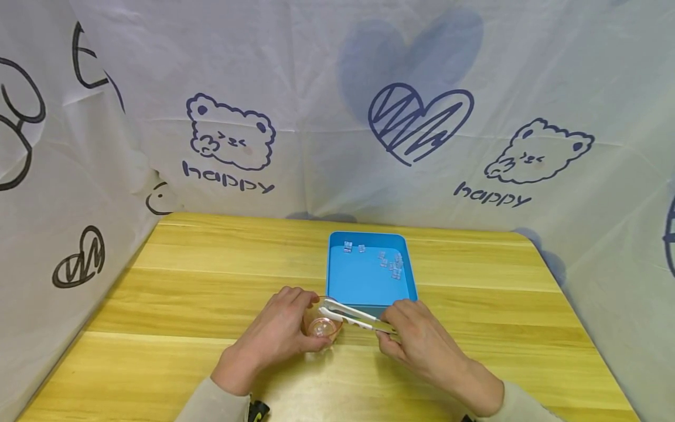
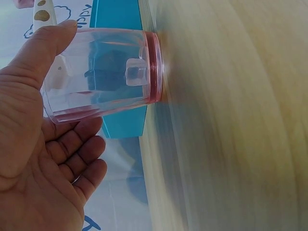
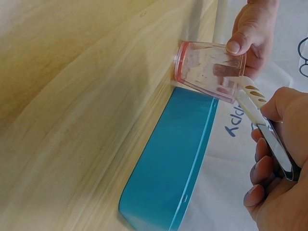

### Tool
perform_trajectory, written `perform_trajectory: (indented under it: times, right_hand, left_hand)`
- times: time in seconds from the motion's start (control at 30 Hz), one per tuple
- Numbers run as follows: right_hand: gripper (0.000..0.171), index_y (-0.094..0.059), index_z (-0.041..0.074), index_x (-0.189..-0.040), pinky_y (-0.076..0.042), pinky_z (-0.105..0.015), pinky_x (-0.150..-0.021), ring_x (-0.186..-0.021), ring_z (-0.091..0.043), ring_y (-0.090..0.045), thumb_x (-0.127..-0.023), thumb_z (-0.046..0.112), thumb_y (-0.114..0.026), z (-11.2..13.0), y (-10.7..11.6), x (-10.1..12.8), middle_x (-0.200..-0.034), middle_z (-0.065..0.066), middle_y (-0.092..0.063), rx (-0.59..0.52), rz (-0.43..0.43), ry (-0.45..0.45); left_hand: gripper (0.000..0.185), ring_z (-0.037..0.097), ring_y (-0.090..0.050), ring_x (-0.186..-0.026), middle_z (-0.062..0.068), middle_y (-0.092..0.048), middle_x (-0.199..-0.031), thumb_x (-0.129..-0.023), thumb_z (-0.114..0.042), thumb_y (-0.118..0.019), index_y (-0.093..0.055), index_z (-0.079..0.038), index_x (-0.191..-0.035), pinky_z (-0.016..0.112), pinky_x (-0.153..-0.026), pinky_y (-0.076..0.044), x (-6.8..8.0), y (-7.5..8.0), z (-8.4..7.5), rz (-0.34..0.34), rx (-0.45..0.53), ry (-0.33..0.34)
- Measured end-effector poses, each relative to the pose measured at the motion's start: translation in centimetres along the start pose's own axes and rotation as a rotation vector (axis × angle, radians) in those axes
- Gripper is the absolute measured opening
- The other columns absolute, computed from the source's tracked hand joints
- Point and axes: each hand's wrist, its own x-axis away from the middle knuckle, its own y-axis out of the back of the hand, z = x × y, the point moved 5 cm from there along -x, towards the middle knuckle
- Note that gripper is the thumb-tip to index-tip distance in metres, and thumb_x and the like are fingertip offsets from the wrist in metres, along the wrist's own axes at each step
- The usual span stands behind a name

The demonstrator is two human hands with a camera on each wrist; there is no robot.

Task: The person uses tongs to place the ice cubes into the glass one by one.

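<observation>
Cup: clear pink-tinted plastic cup (image 1: 321,324) stands upright on the wooden table (image 1: 174,293), just beside the near left corner of the blue tray (image 1: 337,275); in the left wrist view the cup (image 2: 103,72) shows a thick pink base against the table (image 2: 231,120); in the right wrist view the cup (image 3: 209,70) stands at the end of the tray (image 3: 175,159)
Cube in cup: one clear plastic cube (image 2: 135,73) lies at the bottom of the cup, against its base
Left hand: left hand (image 1: 274,334) curls around the cup from the left side; the thumb (image 2: 45,45) presses the wall, the other fingers (image 2: 84,154) lie loosely bent under it; in the right wrist view the left hand (image 3: 252,33) grips the cup near its rim
Right hand: right hand (image 1: 416,337) pinches the handle end of the white tongs (image 1: 350,316); fingers (image 3: 262,168) curl around the tongs (image 3: 260,115)
Tongs: tips rest over the cup's mouth; the arms lie close together; whether the tips hold anything I cannot tell
Tray: sits on the table beyond the hands; small clear cubes (image 1: 391,264) lie scattered in its far right part, two more cubes (image 1: 353,247) near its far wall
Backdrop: white sheet (image 1: 337,117) with bears, hearts and the word happy hangs behind the table
</observation>
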Motion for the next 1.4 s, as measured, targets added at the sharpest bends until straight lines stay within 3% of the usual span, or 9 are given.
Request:
perform_trajectory:
  times: [0.8,1.0,1.4]
  right_hand:
    - [0.016,-0.057,0.017,-0.088,-0.04,-0.023,-0.067,-0.071,-0.003,-0.039,-0.083,0.025,-0.07,0.0,-0.2,0.0,-0.075,0.012,-0.049,0.005,0.011,-0.023]
    - [0.015,-0.058,0.016,-0.089,-0.041,-0.024,-0.067,-0.072,-0.003,-0.041,-0.082,0.023,-0.07,0.0,-0.1,0.0,-0.077,0.011,-0.053,0.0,-0.001,-0.02]
    - [0.014,-0.061,0.009,-0.088,-0.047,-0.029,-0.066,-0.072,-0.008,-0.05,-0.082,0.019,-0.069,-2.6,1.6,-1.1,-0.079,0.003,-0.06,0.009,-0.081,-0.051]
  left_hand:
    - [0.072,0.019,-0.053,-0.112,-0.001,-0.062,-0.117,-0.07,-0.062,-0.075,-0.061,-0.015,-0.122,0.04,-0.102,-0.044,0.0,-0.1,0.1,-0.005,0.02,0.007]
    - [0.072,0.018,-0.052,-0.111,-0.002,-0.062,-0.116,-0.07,-0.062,-0.076,-0.061,-0.014,-0.122,0.04,-0.101,-0.044,0.0,-0.1,0.1,-0.002,0.022,0.007]
    - [0.072,0.017,-0.052,-0.11,-0.003,-0.062,-0.114,-0.07,-0.062,-0.076,-0.061,-0.014,-0.121,0.041,-0.1,-0.044,0.0,-0.2,0.1,-0.006,0.038,0.002]
